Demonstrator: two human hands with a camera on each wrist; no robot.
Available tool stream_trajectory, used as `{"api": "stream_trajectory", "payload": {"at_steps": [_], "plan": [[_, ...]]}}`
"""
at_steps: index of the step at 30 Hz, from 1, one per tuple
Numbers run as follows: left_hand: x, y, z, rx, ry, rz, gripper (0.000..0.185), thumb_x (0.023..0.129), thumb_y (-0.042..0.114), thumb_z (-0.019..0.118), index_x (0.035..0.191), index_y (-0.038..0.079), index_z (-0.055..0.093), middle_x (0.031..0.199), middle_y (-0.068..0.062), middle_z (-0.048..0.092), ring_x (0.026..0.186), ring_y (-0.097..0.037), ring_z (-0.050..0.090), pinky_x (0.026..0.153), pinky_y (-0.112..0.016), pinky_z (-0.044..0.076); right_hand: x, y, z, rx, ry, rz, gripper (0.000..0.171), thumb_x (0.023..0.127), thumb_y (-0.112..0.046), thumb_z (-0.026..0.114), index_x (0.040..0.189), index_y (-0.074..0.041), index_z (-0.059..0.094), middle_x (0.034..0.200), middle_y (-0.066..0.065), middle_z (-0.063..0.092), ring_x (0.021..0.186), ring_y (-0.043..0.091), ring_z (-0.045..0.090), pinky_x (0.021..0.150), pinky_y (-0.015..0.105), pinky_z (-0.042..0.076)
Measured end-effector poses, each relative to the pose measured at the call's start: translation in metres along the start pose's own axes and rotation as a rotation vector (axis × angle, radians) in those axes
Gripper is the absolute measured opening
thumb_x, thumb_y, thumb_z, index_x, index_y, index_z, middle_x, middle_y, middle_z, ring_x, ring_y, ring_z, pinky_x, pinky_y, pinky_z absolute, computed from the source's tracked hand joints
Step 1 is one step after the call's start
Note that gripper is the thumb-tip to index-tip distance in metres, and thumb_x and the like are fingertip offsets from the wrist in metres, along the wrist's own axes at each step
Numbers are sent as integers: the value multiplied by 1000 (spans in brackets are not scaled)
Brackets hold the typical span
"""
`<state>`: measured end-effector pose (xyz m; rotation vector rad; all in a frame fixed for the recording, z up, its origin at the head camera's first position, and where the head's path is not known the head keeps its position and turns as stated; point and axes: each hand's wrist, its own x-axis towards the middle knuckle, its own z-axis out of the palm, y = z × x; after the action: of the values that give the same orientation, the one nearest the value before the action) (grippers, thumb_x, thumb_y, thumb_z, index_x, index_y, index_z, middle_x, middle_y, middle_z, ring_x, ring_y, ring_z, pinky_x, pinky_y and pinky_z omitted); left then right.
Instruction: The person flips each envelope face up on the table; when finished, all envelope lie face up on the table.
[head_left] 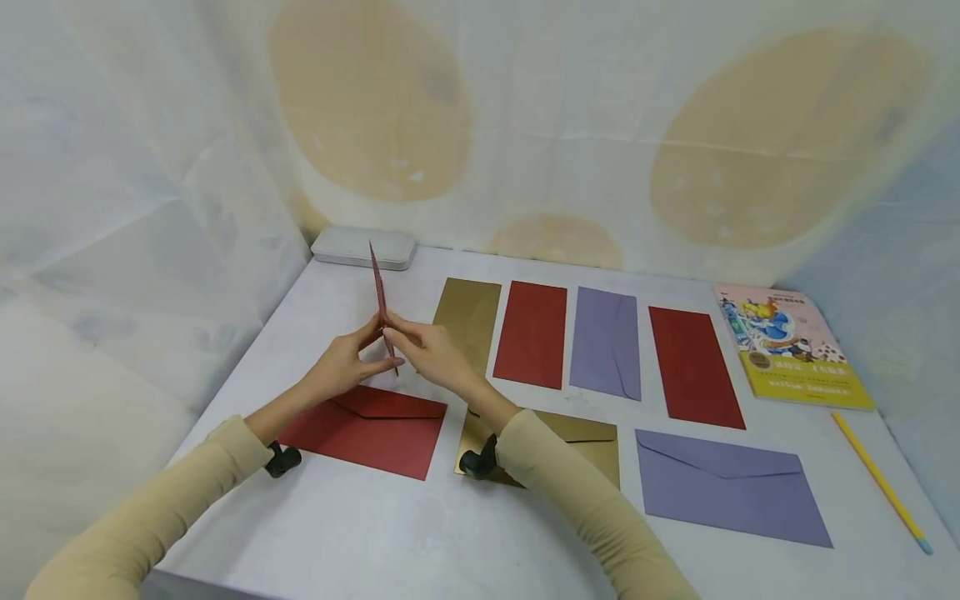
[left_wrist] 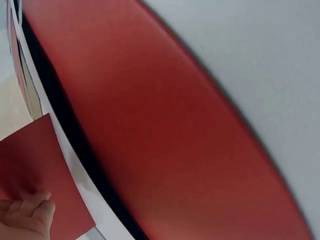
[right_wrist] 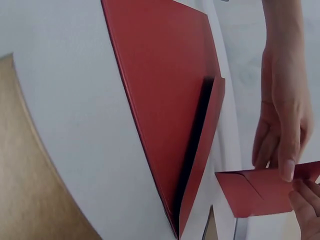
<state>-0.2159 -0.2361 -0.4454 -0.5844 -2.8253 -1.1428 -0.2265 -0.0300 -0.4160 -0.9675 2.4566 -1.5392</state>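
A small red envelope (head_left: pixel 381 300) stands upright and edge-on above the table, pinched near its lower end by both hands. My left hand (head_left: pixel 369 340) grips it from the left and my right hand (head_left: pixel 396 336) from the right. In the right wrist view my left hand (right_wrist: pixel 282 150) has a fingertip on the held envelope (right_wrist: pixel 257 192), and my right hand's fingertips (right_wrist: pixel 306 202) pinch its edge. The left wrist view shows my left hand (left_wrist: pixel 30 215) on the envelope (left_wrist: pixel 40 170). Below the hands a larger red envelope (head_left: pixel 367 429) lies flat, flap slightly raised.
A gold envelope (head_left: pixel 581 437) lies under my right forearm, with a big purple envelope (head_left: pixel 731 487) to its right. Behind are gold (head_left: pixel 468 312), red (head_left: pixel 531 333), purple (head_left: pixel 606 342) and red (head_left: pixel 696 367) envelopes. A white box (head_left: pixel 363 247), picture book (head_left: pixel 791 346) and yellow pencil (head_left: pixel 881 483) lie nearby.
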Motion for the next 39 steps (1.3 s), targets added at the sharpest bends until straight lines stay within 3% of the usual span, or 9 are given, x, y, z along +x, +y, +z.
{"api": "stream_trajectory", "payload": {"at_steps": [2, 8, 15, 19, 22, 24, 26, 30, 39], "plan": [[0, 1, -1, -15, 39, 9, 93, 84, 28, 77, 152, 2, 20, 146, -22, 38, 128, -35, 45, 99, -48, 41, 0, 0, 2, 26, -27, 0, 46, 102, -36, 48, 142, -14, 49, 140, -3, 50, 93, 7, 59, 68, 21, 45], [0, 2, -10, -68, 123, 48, 99, 81, 11, 79, 154, 1, 13, 149, -24, 34, 129, -39, 44, 99, -47, 41, 0, 6, 4, 5, -49, 4, 47, 102, -34, 48, 142, -9, 47, 140, 4, 51, 116, 8, 55, 83, 21, 47], [-9, -2, -22, -103, 144, -81, 109, 78, 5, 80, 153, -2, 1, 145, -28, 38, 120, -40, 52, 90, -47, 48, -1, 17, 2, -90, -106, 33, 46, 101, -27, 51, 142, -6, 47, 137, 6, 54, 117, 15, 58, 85, 24, 50], [-10, -3, -25, -71, 132, -125, 106, 78, 6, 80, 152, -5, 5, 142, -29, 41, 109, -37, 57, 76, -35, 52, -1, 21, 1, -140, -135, 15, 46, 101, -23, 53, 141, -2, 47, 138, 9, 53, 117, 18, 57, 84, 23, 49], [-9, -2, -25, -53, 115, -148, 105, 78, 10, 81, 151, -7, 8, 136, -31, 46, 105, -37, 58, 74, -33, 52, 0, 23, 0, -171, -157, -2, 46, 100, -22, 54, 140, 1, 47, 128, 14, 61, 88, 13, 63, 64, 19, 45], [-8, -2, -24, -54, 96, -163, 106, 78, 14, 82, 151, -7, 8, 135, -32, 47, 107, -38, 57, 79, -38, 52, 0, 25, -1, -188, -174, -3, 47, 99, -22, 54, 140, 2, 47, 108, 15, 68, 60, 8, 51, 51, 19, 35], [-7, -3, -23, -53, 78, -173, 107, 78, 16, 83, 151, -8, 8, 135, -32, 47, 109, -40, 56, 83, -46, 51, 0, 26, -1, -199, -198, 4, 48, 99, -21, 55, 140, 2, 46, 81, 11, 66, 46, 7, 30, 45, 20, 27], [-5, -7, -22, -25, 45, -185, 108, 76, 20, 84, 150, -9, 12, 135, -33, 47, 112, -41, 56, 89, -51, 48, 1, 27, 0, -222, -249, 23, 49, 99, -21, 56, 141, 2, 45, 53, -1, 43, 41, 6, 22, 44, 19, 25], [-4, -20, -19, 40, -4, -202, 107, 74, 26, 86, 147, -13, 18, 147, -33, 28, 130, -44, 39, 100, -52, 38, -1, 32, 7, -250, -315, 33, 51, 99, -24, 57, 142, 1, 44, 53, -6, 38, 46, 6, 34, 50, 18, 32]]}}
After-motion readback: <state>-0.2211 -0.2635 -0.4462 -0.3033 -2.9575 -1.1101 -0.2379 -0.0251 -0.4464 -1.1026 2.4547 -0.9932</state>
